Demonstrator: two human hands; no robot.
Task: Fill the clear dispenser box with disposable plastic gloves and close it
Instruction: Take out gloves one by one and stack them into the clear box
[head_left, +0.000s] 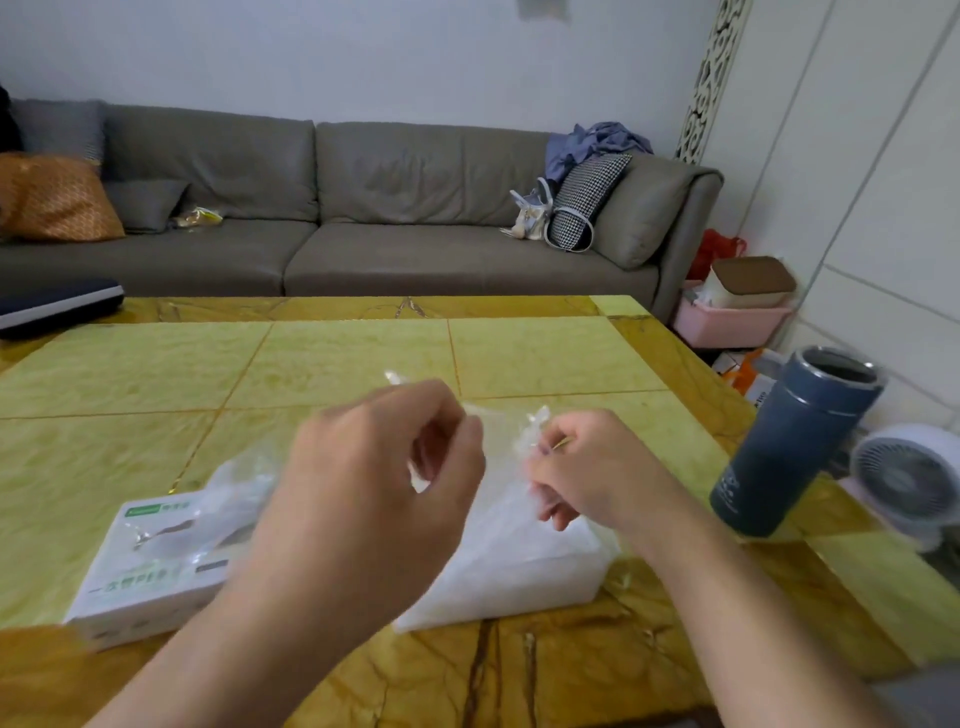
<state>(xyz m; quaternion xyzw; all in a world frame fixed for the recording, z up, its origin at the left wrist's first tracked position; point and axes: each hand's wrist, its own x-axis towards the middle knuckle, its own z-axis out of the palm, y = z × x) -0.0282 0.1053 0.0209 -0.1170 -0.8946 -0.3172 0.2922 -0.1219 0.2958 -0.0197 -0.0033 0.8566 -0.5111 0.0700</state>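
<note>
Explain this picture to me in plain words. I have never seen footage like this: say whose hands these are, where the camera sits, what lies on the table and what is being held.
There is no machine here. A person wears a wide-angle camera on the head, looking forward and down, so the single picture shows their own arms.

The left hand and right hand each pinch thin clear plastic at the top of a white pack of gloves resting on the yellow-green table. The picture is blurred, so the exact grip is unclear.

Left of the pack lies a flat box with a green label. On the right stands a dark blue flask. A grey sofa is behind.
</note>
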